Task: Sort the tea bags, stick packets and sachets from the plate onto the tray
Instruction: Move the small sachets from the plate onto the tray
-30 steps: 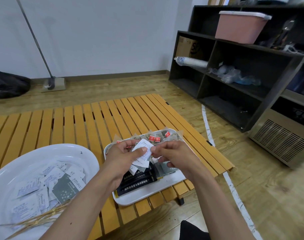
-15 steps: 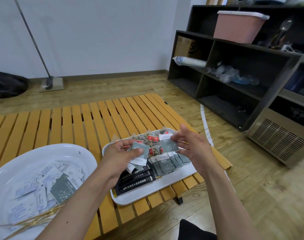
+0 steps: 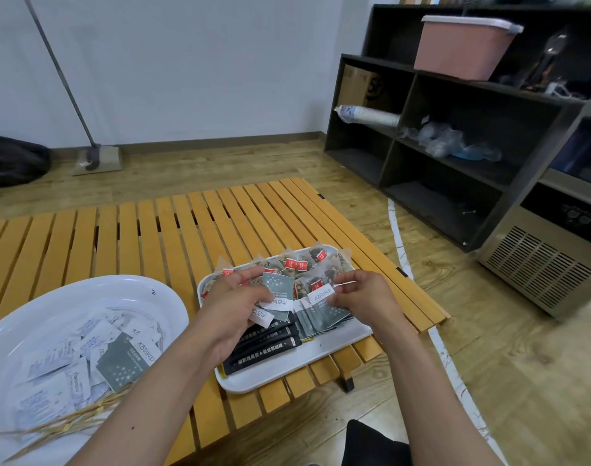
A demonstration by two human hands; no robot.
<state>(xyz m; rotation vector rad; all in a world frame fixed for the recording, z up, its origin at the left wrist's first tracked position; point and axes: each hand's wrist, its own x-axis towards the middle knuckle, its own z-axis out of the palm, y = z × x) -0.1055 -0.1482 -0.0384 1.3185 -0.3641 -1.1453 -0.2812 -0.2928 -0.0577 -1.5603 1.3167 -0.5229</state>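
Note:
A white tray (image 3: 307,366) sits at the slatted table's front right. It holds tea bags with red tags (image 3: 299,265) at the back, black stick packets (image 3: 265,348) at the front left and grey-green sachets (image 3: 324,316) at the right. My left hand (image 3: 233,301) grips a small stack of grey-green and white sachets (image 3: 277,290) over the tray. My right hand (image 3: 361,297) pinches one sachet (image 3: 321,294) down at the row on the tray. The large white plate (image 3: 85,294) at the left holds several white sachets and one grey-green sachet (image 3: 126,359).
Dry straw-like stalks (image 3: 62,422) lie on the plate's front. A dark shelf unit (image 3: 455,146) with a pink bin (image 3: 462,45) stands at the right, a metal appliance (image 3: 549,260) beside it. A mop (image 3: 95,159) leans on the far wall.
My right hand took one sachet from the stack in my left hand, carried it right and has brought it down onto the sachet row on the tray.

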